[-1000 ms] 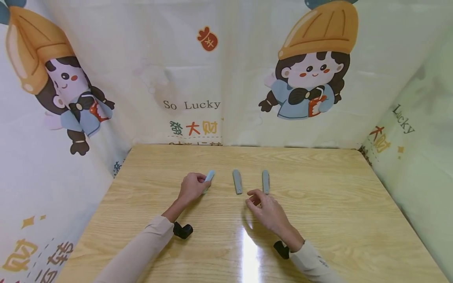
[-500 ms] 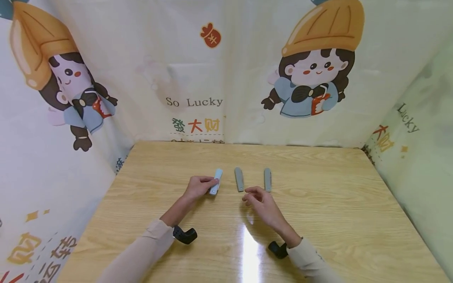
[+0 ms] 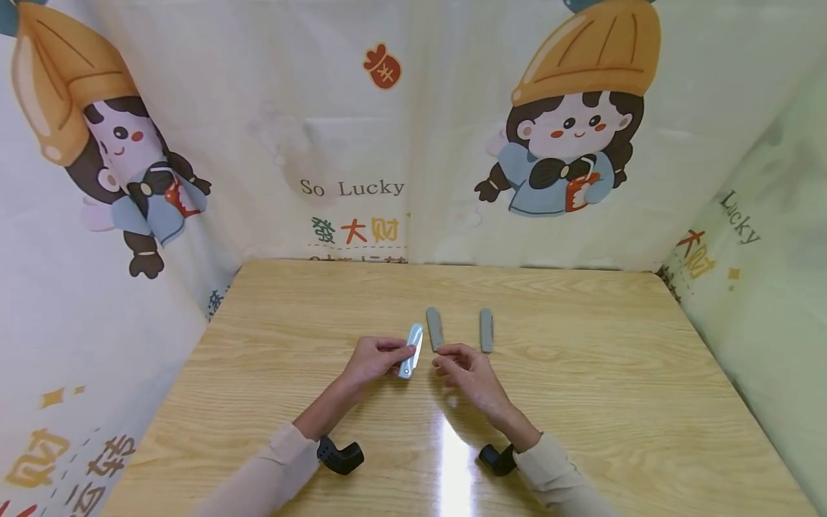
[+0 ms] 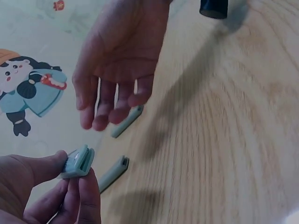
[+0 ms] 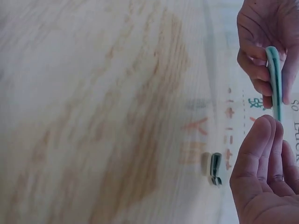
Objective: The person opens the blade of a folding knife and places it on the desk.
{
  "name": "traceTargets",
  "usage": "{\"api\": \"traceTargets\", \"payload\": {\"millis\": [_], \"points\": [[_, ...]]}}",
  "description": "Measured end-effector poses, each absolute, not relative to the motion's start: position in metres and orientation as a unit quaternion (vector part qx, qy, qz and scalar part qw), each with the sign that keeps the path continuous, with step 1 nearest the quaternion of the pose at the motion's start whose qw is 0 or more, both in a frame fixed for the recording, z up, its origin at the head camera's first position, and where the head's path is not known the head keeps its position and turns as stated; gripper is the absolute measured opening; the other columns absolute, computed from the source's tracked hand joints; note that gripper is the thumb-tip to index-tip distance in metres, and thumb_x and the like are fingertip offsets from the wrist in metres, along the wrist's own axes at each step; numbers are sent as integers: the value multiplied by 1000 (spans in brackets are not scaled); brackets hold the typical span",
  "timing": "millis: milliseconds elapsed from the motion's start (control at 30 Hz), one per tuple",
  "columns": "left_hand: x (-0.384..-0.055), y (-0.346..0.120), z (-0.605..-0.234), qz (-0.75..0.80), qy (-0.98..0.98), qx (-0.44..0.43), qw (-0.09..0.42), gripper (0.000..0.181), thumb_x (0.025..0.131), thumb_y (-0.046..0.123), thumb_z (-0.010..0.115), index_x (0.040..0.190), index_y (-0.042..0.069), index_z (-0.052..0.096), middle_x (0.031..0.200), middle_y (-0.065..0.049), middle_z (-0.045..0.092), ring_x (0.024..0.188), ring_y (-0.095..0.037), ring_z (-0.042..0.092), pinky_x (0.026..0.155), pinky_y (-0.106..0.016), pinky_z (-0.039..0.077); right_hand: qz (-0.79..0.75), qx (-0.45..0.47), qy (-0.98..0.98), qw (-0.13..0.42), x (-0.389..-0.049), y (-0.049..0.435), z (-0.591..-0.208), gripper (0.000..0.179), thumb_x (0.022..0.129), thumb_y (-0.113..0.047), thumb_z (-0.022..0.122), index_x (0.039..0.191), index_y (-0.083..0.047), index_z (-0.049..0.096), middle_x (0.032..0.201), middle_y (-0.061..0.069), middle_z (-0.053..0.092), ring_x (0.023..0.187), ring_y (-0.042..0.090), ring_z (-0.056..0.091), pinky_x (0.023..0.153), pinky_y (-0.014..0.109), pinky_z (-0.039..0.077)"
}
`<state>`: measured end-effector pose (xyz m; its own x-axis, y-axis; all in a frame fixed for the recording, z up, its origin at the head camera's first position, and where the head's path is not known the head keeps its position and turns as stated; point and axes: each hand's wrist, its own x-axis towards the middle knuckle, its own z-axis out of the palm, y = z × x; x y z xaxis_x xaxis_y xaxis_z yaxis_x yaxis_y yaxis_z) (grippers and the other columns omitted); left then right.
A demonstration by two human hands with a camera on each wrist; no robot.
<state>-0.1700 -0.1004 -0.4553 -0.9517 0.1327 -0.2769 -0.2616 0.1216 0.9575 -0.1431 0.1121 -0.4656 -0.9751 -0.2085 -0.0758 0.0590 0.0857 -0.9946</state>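
My left hand (image 3: 376,357) pinches a light blue folding knife (image 3: 416,336) between thumb and fingers, raised over the table. The pale edge of its blade shows along the right side of the handle, folded in. To its right hovers my right hand (image 3: 477,379), fingers loosely bent, with nothing in them. On the table behind the hands lie two grey folding knives, one (image 3: 433,324) just past the right fingertips and another (image 3: 487,330) farther right. In the left wrist view the end of the held knife (image 4: 78,163) shows a slot.
The wooden table (image 3: 581,388) carries a bright light reflection near its front middle. A patterned cloth (image 3: 446,143) hangs behind it and at both sides. Black wrist cameras, such as the left one (image 3: 342,457), stick out from the wrists.
The left hand has brought the light blue folding knife rightward and nearer the body, turning its blade edge into view. My right hand has shifted slightly left. The grey knives lie still.
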Motion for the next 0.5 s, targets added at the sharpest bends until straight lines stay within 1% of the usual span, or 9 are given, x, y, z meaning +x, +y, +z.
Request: {"api": "traceTargets", "payload": {"millis": [133,233,367,500], "points": [[-165,-95,-455,673,722,-27,159,32,93,15,77,110,-11,72,92,-12,74,75,-13,65,66,-28,54,-687,-47,715,118,-144,112,-470,33,103,-10,59,127,13,58,112,21,69,105,37,66,83,42,58],[-161,-93,-456,683,712,-13,163,32,93,12,77,111,-13,71,93,-14,74,73,-13,66,64,-26,54,-704,-39,697,132,-145,112,-472,32,104,-10,59,126,13,59,110,19,70,103,32,67,83,41,58],[-158,-89,-459,688,705,1,174,32,91,11,77,110,-13,71,94,-16,74,72,-13,67,62,-26,55,-719,-24,680,139,-146,110,-474,30,104,-10,60,122,14,60,104,16,71,94,24,69,79,37,59],[-155,-87,-463,688,700,12,192,29,89,9,79,108,-12,72,91,-16,74,70,-15,67,60,-27,55,-716,-14,684,142,-147,110,-474,30,102,-11,62,119,14,62,96,12,73,84,18,69,74,30,59]]}}
